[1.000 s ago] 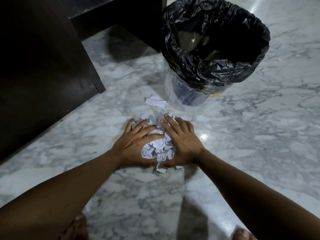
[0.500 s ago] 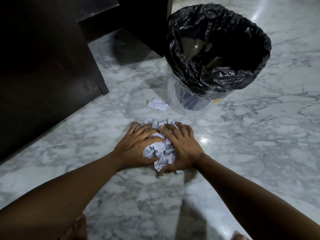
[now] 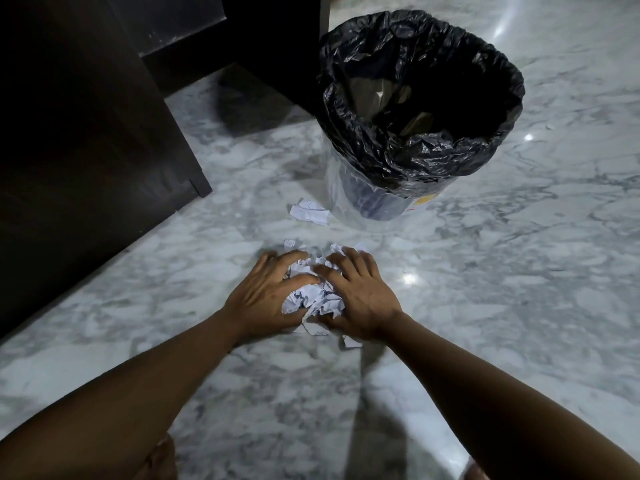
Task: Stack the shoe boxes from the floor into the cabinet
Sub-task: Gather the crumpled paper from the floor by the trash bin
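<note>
While your 2 hands pressed in on the floor at the centre of the frame, they cupped 1 heap of crumpled white paper (image 3: 313, 299) between them. Your left hand (image 3: 266, 299) had its fingers curled partway over the heap's left side, and your right hand (image 3: 360, 299) did the same on the right, fingers bent and spread across the top; both gripped the paper loosely, neither was fully closed. About 2 small torn scraps (image 3: 350, 341) lay just below the heap, touching the marble floor (image 3: 519, 271). 1 separate folded paper scrap (image 3: 309, 212) lay above the heap, just beside the base of the bin.

1 round bin (image 3: 391, 206) stood in the upper right of the frame, lined with 1 black plastic bag (image 3: 426, 161) folded over its rim. 1 dark cabinet (image 3: 86, 150) filled the upper left, its corner resting on the floor. No shoe box could be seen anywhere in the frame, so you could not tell where those were. 2 bare forearms ran in from the lower edge.
</note>
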